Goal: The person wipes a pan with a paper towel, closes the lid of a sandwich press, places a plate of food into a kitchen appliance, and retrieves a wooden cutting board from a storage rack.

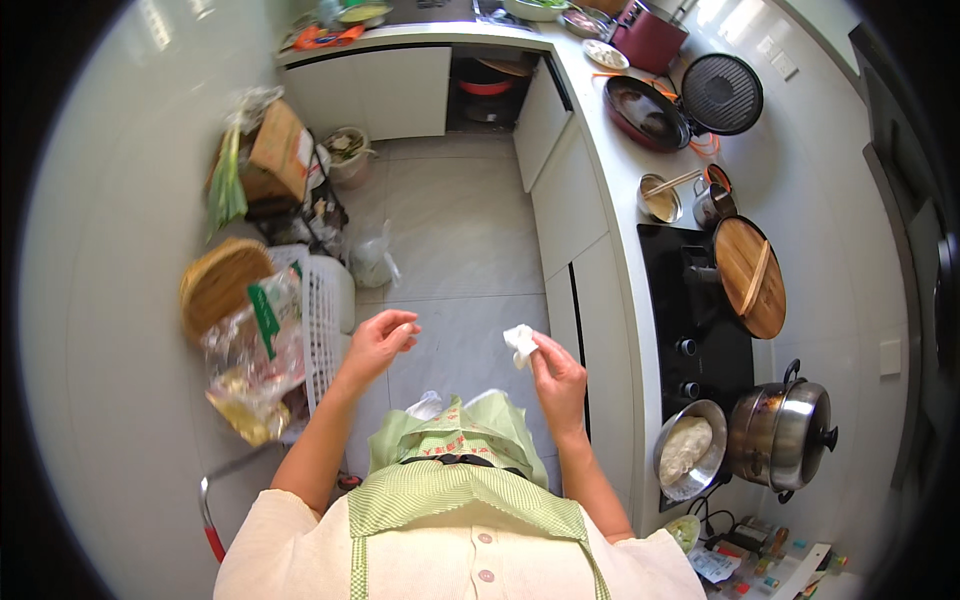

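Note:
In front of my body, my right hand pinches a crumpled white tissue between thumb and fingers, above the grey tiled floor. Off to the left, my left hand hovers with loosely bent fingers and nothing visible in it. It is nearest to a white plastic basket piled with clear plastic packaging. A green checked apron covers my front. White lower cabinets stand close by my right hand.
Along the right counter are a black cooktop, a steel bowl of dough, a steamer pot, a wooden lid and an open electric pan. A cabinet door stands ajar. A waste bin and cardboard box occupy the left.

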Action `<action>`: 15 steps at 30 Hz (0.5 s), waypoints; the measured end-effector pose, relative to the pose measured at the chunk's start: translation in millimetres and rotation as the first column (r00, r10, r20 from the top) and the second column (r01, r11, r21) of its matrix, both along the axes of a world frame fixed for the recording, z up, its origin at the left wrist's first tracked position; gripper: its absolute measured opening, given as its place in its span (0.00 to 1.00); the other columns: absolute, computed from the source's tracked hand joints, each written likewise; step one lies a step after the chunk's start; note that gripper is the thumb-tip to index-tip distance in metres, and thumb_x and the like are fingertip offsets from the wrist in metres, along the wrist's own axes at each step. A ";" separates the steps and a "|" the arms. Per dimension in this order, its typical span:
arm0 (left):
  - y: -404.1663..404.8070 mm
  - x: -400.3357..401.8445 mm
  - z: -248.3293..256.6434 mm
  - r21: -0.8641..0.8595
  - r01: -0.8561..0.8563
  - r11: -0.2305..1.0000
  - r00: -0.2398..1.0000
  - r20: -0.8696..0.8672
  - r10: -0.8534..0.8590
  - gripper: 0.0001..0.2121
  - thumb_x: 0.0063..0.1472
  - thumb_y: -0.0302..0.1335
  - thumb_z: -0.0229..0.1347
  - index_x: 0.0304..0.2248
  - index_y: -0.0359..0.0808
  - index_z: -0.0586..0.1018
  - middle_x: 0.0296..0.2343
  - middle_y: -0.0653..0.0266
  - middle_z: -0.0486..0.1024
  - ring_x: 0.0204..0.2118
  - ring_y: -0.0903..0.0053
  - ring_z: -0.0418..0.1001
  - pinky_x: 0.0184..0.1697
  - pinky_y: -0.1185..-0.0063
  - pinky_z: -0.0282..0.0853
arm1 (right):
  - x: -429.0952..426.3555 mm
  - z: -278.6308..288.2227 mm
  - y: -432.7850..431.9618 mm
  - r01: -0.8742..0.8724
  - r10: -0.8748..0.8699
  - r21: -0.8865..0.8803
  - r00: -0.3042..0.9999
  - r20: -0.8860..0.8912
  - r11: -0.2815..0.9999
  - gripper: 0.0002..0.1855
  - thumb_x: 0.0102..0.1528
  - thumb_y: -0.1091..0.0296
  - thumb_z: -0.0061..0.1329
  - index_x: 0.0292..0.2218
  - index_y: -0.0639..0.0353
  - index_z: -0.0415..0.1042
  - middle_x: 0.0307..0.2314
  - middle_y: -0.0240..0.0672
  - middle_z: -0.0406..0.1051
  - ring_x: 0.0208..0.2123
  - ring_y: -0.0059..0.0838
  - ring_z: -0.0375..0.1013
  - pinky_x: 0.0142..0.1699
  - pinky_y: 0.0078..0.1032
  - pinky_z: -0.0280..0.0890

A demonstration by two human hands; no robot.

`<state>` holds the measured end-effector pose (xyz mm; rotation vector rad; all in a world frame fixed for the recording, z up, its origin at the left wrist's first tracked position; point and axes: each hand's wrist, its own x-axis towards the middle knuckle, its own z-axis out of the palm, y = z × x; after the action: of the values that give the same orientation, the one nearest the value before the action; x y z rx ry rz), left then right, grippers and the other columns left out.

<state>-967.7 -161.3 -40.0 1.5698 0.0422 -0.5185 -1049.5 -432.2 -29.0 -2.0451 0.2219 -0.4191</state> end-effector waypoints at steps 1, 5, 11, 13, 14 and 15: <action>-13.3 29.5 6.3 -0.006 0.049 0.999 0.998 0.030 -0.049 0.11 0.62 0.28 0.49 0.42 0.31 0.73 0.34 0.62 0.75 0.35 0.81 0.73 0.39 0.81 0.71 | 27.0 3.1 -4.8 0.036 -0.035 0.022 0.999 -0.007 0.999 0.10 0.52 0.77 0.49 0.37 0.64 0.75 0.35 0.41 0.75 0.36 0.35 0.75 0.41 0.26 0.69; -56.3 145.3 13.3 -0.037 0.172 0.984 0.978 0.124 -0.167 0.11 0.62 0.27 0.49 0.41 0.30 0.73 0.34 0.63 0.75 0.35 0.81 0.73 0.39 0.82 0.70 | 134.2 -6.1 -33.5 0.106 -0.106 0.050 0.994 -0.015 0.993 0.09 0.52 0.77 0.48 0.37 0.64 0.75 0.35 0.40 0.75 0.37 0.34 0.74 0.42 0.26 0.69; -60.6 275.9 -14.6 0.094 0.083 0.992 0.994 0.069 -0.090 0.11 0.62 0.26 0.49 0.41 0.29 0.73 0.33 0.62 0.76 0.33 0.81 0.73 0.37 0.82 0.70 | 296.6 -14.2 -96.5 0.176 -0.170 -0.276 0.984 0.047 0.945 0.07 0.51 0.74 0.49 0.34 0.58 0.76 0.31 0.34 0.75 0.37 0.34 0.69 0.42 0.27 0.65; -50.8 305.1 -19.4 0.117 -0.030 0.993 0.999 0.044 0.025 0.11 0.62 0.26 0.49 0.41 0.29 0.73 0.32 0.61 0.76 0.32 0.80 0.74 0.36 0.81 0.71 | 351.8 -7.8 -111.0 0.181 -0.174 -0.095 0.982 0.080 0.979 0.07 0.51 0.74 0.48 0.34 0.59 0.75 0.30 0.36 0.75 0.36 0.34 0.70 0.41 0.28 0.65; -47.5 321.1 -19.4 0.109 -0.044 0.993 0.998 0.038 0.040 0.11 0.62 0.27 0.49 0.42 0.29 0.73 0.32 0.61 0.76 0.32 0.80 0.74 0.36 0.81 0.71 | 377.1 -6.4 -120.3 0.185 -0.183 -0.059 0.982 0.043 0.981 0.07 0.51 0.75 0.47 0.34 0.60 0.75 0.30 0.37 0.74 0.34 0.35 0.71 0.40 0.28 0.66; -49.9 336.9 -20.3 0.115 -0.063 0.991 0.998 0.017 0.061 0.11 0.62 0.26 0.49 0.41 0.29 0.73 0.32 0.61 0.76 0.32 0.80 0.74 0.36 0.82 0.71 | 398.2 -6.8 -130.7 0.187 -0.187 -0.030 0.982 -0.002 0.982 0.07 0.51 0.75 0.47 0.34 0.61 0.75 0.29 0.38 0.74 0.33 0.35 0.72 0.39 0.28 0.66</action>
<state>-630.8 -211.1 -60.3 1.6798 0.1122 -0.4632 -651.3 -562.9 -35.8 -2.0625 0.4157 -0.5357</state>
